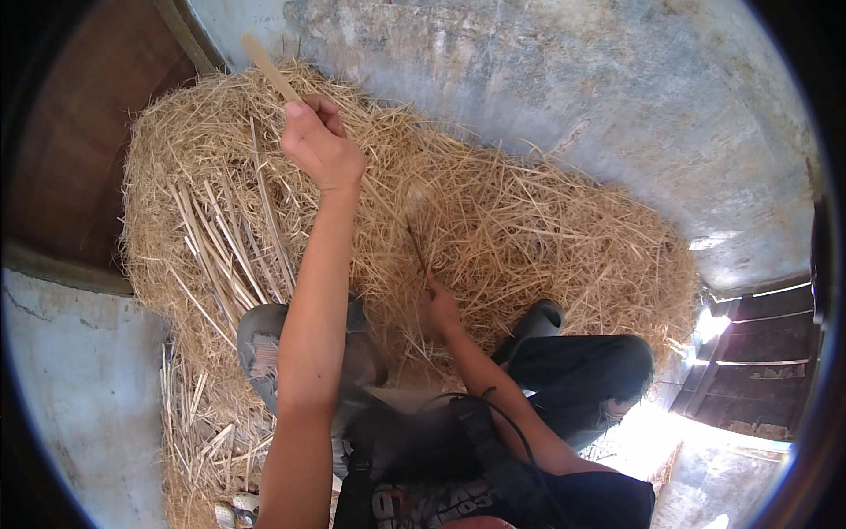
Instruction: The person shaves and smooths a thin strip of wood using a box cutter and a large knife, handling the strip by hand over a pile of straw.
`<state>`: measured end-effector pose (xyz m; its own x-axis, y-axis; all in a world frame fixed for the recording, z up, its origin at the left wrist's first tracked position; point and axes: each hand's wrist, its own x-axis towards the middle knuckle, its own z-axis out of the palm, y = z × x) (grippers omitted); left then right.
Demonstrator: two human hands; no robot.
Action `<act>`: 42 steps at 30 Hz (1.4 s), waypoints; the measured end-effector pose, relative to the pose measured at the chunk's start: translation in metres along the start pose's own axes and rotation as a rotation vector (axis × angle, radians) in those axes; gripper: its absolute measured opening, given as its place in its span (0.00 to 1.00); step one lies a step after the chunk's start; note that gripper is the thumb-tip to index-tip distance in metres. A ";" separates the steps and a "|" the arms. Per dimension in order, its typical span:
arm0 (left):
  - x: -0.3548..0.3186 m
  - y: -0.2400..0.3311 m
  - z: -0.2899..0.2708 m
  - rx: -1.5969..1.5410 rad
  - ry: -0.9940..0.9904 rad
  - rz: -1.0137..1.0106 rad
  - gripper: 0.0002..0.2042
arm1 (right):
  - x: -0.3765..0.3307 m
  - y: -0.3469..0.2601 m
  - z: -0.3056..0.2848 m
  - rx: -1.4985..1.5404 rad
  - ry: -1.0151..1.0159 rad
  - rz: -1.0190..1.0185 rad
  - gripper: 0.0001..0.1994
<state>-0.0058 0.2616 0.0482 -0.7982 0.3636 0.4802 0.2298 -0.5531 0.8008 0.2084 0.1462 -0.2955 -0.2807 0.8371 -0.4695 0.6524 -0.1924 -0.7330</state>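
Observation:
My left hand (322, 145) is raised over the straw at upper left, closed round a flat pale strip of bamboo or wood (269, 66). One end of the strip sticks out past my thumb toward the far wall. Lower and to the right, my right hand (438, 310) is closed on the handle of a knife (416, 247). Its thin dark blade points away from me over the straw, apart from my left hand. Whether the blade touches anything is hard to make out.
A big heap of dry straw (564, 238) lies around my bent legs. Several thin sticks (225, 247) rest on it at left, with more split pieces (207, 441) at lower left. A stained grey wall (529, 79) rises behind; dark wooden boards (767, 344) stand at right.

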 end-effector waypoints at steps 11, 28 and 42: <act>0.002 -0.003 -0.007 -0.022 0.010 0.028 0.31 | -0.007 -0.119 -0.060 0.498 0.569 -0.632 0.30; 0.003 -0.006 -0.006 -0.002 -0.012 0.015 0.30 | -0.008 -0.123 -0.087 0.782 0.076 -0.079 0.28; -0.001 -0.002 -0.003 -0.019 -0.066 -0.052 0.29 | -0.004 0.013 0.014 0.545 -0.009 0.053 0.30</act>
<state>-0.0073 0.2602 0.0450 -0.7699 0.4406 0.4616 0.1780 -0.5464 0.8184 0.2084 0.1334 -0.3103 -0.2647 0.8154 -0.5148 0.2074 -0.4733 -0.8562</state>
